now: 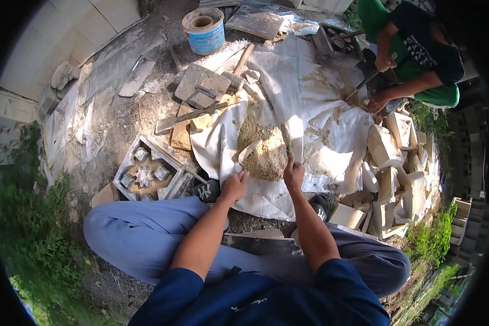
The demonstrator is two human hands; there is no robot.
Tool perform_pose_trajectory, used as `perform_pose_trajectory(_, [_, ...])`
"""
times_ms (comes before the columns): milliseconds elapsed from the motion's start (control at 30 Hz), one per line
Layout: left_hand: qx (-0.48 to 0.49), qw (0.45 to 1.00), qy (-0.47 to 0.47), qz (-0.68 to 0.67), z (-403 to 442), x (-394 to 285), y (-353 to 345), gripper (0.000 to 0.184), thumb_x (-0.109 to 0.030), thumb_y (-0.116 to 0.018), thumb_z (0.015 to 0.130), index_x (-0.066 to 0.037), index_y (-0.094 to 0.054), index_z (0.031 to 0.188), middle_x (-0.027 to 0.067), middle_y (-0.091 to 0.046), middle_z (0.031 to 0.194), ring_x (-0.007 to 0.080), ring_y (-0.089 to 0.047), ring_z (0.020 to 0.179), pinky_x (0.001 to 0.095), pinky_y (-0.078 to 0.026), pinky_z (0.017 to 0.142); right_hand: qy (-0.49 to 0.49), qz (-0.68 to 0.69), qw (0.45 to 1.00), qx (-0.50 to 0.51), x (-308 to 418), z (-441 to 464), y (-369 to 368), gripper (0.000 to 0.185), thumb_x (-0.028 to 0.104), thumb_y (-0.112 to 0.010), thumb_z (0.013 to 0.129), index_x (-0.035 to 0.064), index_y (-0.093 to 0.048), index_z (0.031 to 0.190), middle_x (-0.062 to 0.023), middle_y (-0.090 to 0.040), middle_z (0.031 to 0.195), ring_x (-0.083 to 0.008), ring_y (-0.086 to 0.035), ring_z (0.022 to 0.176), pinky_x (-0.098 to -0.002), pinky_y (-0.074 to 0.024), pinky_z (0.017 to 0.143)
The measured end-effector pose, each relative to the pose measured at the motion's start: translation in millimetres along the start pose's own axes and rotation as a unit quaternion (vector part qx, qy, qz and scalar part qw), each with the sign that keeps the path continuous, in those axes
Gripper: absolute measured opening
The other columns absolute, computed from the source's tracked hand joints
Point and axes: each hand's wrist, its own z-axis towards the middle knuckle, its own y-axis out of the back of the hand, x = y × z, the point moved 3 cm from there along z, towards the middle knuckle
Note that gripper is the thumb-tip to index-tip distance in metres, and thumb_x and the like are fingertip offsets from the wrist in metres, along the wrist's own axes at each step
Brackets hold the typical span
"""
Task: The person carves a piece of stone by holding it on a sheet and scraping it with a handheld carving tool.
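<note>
Head view: left hand curled beside a white sheet, cannot tell whether it grips the fabric. Right hand closed round a trowel-like tool, just beside the yellowish powder pile on the sheet. Mould frame sits left. Farther off, blue-and-white bucket, another person crouching.

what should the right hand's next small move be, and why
Probably sweep the tool leftward into the sandy pile: the right hand already grips it at the pile's right side, and the left hand is by the lower left side, perhaps able to help gather material.
</note>
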Motion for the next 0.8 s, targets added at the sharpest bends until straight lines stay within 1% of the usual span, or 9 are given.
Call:
perform_pose_trajectory(67, [0.045, 0.996, 0.075, -0.023, -2, -7, 4, 0.057, -0.048, -0.048, 0.096, 0.007, -0.064, 0.092, 0.0233, -0.065, 0.067, 0.0323, -0.062, 0.046, 0.0423, -0.051, 0.047, 0.012, -0.039, 0.999, -0.013, -8, -6, 2, 0.073, 0.057, -0.04, 0.097, -0.0087, -0.065, 0.077, -0.0344, -0.06, 0.073, -0.0488, -0.062, 0.077, -0.0531, -0.0464, 0.072])
perform_pose_trajectory(133, [0.049, 0.995, 0.088, -0.01, -3, -7, 4, 0.058, -0.048, -0.048, 0.095, 0.007, -0.064, 0.091, 0.0231, -0.065, 0.067, 0.0325, -0.062, 0.047, 0.0423, -0.051, 0.048, -0.067, -0.142, 0.986, 0.063, -24, -10, -3, 0.073, 0.06, -0.04, 0.095, -0.0069, -0.068, 0.082, -0.0347, -0.063, 0.081, -0.0501, -0.062, 0.086, -0.0527, -0.0482, 0.078])
perform_pose_trajectory(300, [0.046, 0.994, 0.089, -0.037, 1, -2, 1, 0.059, -0.049, -0.048, 0.095, 0.007, -0.064, 0.089, 0.0231, -0.065, 0.067, 0.0336, -0.064, 0.05, 0.043, -0.052, 0.052, -0.099, -0.105, 0.988, 0.052, -33, 1, -8, 0.077, 0.064, -0.04, 0.094, -0.0067, -0.069, 0.084, -0.0351, -0.064, 0.085, -0.0502, -0.062, 0.092, -0.0528, -0.0474, 0.083])
perform_pose_trajectory(367, [0.029, 0.996, 0.081, 0.012, 5, 7, -4, 0.058, -0.049, -0.048, 0.095, 0.007, -0.063, 0.088, 0.024, -0.065, 0.068, 0.0347, -0.064, 0.05, 0.0434, -0.053, 0.054, -0.051, -0.08, 0.995, 0.029, -26, 3, -7, 0.077, 0.062, -0.04, 0.095, -0.0086, -0.065, 0.076, -0.0309, -0.062, 0.071, -0.0446, -0.064, 0.072, -0.0515, -0.0464, 0.07])
perform_pose_trajectory(400, [0.03, 0.996, 0.085, 0.01, 3, 4, -2, 0.058, -0.049, -0.048, 0.095, 0.007, -0.063, 0.088, 0.024, -0.065, 0.068, 0.0347, -0.064, 0.05, 0.0434, -0.053, 0.054, -0.051, -0.083, 0.995, 0.033, -24, 1, -8, 0.077, 0.062, -0.04, 0.095, -0.0086, -0.065, 0.076, -0.0309, -0.062, 0.071, -0.0446, -0.064, 0.072, -0.0515, -0.0464, 0.07])
perform_pose_trajectory(500, [0.023, 0.997, 0.073, -0.025, -2, -3, 2, 0.058, -0.048, -0.047, 0.096, 0.007, -0.063, 0.088, 0.0252, -0.065, 0.068, 0.036, -0.064, 0.051, 0.0438, -0.054, 0.058, 0.025, 0.091, 0.996, 0.012, -15, -11, -7, 0.07, 0.051, -0.043, 0.099, -0.0076, -0.052, 0.063, -0.0171, -0.046, 0.049, -0.0255, -0.038, 0.046, -0.0442, -0.0312, 0.05])
perform_pose_trajectory(533, [0.029, 0.997, 0.075, -0.015, -2, -4, 2, 0.058, -0.048, -0.047, 0.096, 0.008, -0.062, 0.088, 0.0248, -0.065, 0.067, 0.0351, -0.063, 0.049, 0.0435, -0.053, 0.055, 0.023, 0.034, 0.998, 0.042, -24, -10, -12, 0.072, 0.056, -0.041, 0.098, -0.0078, -0.06, 0.069, -0.0242, -0.055, 0.057, -0.0343, -0.053, 0.052, -0.0479, -0.0401, 0.057])
perform_pose_trajectory(633, [0.047, 0.994, 0.093, -0.012, -5, -10, 5, 0.059, -0.048, -0.047, 0.096, 0.009, -0.062, 0.088, 0.0236, -0.064, 0.066, 0.033, -0.062, 0.046, 0.0424, -0.052, 0.049, -0.052, -0.128, 0.982, 0.13, -32, -17, -20, 0.074, 0.063, -0.038, 0.094, -0.0026, -0.071, 0.088, -0.0351, -0.062, 0.085, -0.05, -0.061, 0.091, -0.0545, -0.0456, 0.083])
perform_pose_trajectory(800, [0.048, 0.995, 0.084, -0.022, -2, -11, 9, 0.058, -0.046, -0.048, 0.096, 0.009, -0.062, 0.088, 0.0211, -0.064, 0.064, 0.0301, -0.06, 0.043, 0.0405, -0.05, 0.042, -0.069, -0.132, 0.981, 0.125, -22, -22, -14, 0.072, 0.062, -0.039, 0.094, -0.0024, -0.071, 0.087, -0.0338, -0.063, 0.081, -0.0499, -0.062, 0.087, -0.0535, -0.0465, 0.079])
